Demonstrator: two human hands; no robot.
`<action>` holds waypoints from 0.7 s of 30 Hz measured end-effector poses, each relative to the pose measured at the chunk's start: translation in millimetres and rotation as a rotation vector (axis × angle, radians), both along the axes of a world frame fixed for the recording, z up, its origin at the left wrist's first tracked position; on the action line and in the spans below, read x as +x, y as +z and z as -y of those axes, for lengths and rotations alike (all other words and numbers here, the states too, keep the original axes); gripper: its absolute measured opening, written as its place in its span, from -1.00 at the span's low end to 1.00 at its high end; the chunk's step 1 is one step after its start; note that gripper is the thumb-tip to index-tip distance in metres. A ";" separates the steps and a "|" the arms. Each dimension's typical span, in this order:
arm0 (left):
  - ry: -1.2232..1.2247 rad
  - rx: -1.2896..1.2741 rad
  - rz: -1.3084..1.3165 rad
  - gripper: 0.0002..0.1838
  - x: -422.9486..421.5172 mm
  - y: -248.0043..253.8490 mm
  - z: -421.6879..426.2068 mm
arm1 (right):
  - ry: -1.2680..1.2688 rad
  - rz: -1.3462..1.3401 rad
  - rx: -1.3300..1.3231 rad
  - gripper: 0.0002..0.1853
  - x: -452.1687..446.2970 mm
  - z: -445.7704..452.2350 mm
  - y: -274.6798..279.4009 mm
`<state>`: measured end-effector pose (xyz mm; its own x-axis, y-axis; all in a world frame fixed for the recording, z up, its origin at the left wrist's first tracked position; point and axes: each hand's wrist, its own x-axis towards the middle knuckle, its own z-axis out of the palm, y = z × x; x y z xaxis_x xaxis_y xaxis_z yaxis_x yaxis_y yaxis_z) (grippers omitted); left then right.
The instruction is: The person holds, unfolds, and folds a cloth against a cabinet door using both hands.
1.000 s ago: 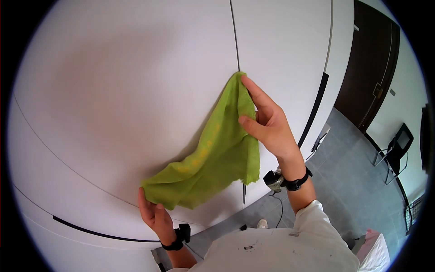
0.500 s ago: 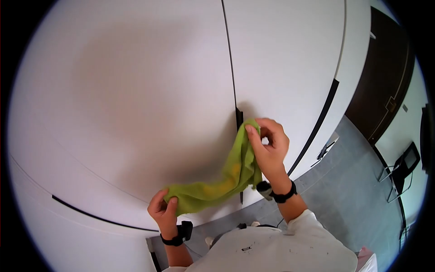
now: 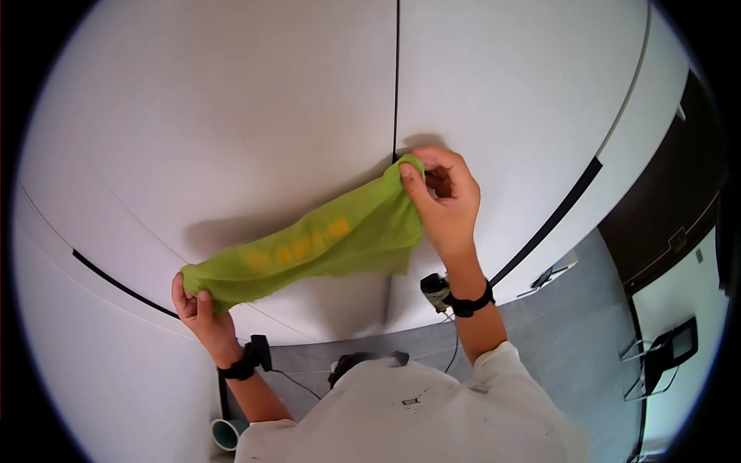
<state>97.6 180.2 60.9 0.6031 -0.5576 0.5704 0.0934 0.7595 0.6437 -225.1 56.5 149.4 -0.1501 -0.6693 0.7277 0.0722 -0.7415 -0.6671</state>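
A green cloth [image 3: 316,239] with yellow printed marks is stretched between my two hands in front of white cabinet doors [image 3: 255,108]. My left hand [image 3: 202,312] pinches its lower left corner between thumb and fingers. Higher up, my right hand [image 3: 448,193] grips the upper right corner, close to the dark gap between two doors. The cloth's lower edge hangs loose, slightly blurred. Each wrist wears a black strap with a small device on it.
Long black handles [image 3: 552,220] run along the door edges. On the grey tiled floor [image 3: 540,339] at right stands a black chair [image 3: 670,351], with a dark brown door [image 3: 668,224] behind. A pale green bin [image 3: 226,434] is at lower left.
My hands have moved apart, the left one leftward and up, the right one upward. The bunched cloth is now spread out, and its yellow print shows more. The view has shifted.
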 end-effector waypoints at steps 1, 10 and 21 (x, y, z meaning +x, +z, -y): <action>-0.064 -0.020 0.045 -0.51 2.4 -7.4 -3.0 | -0.002 0.006 -0.014 -0.81 -0.6 2.3 0.3; 0.017 0.160 -0.058 -0.64 -23.8 -55.2 -27.4 | -0.015 0.046 -0.098 -0.81 7.8 -9.5 16.2; -0.138 0.302 -0.169 -0.62 -32.1 -82.2 -26.8 | -0.078 -0.206 -0.047 -0.90 -0.2 -3.7 14.1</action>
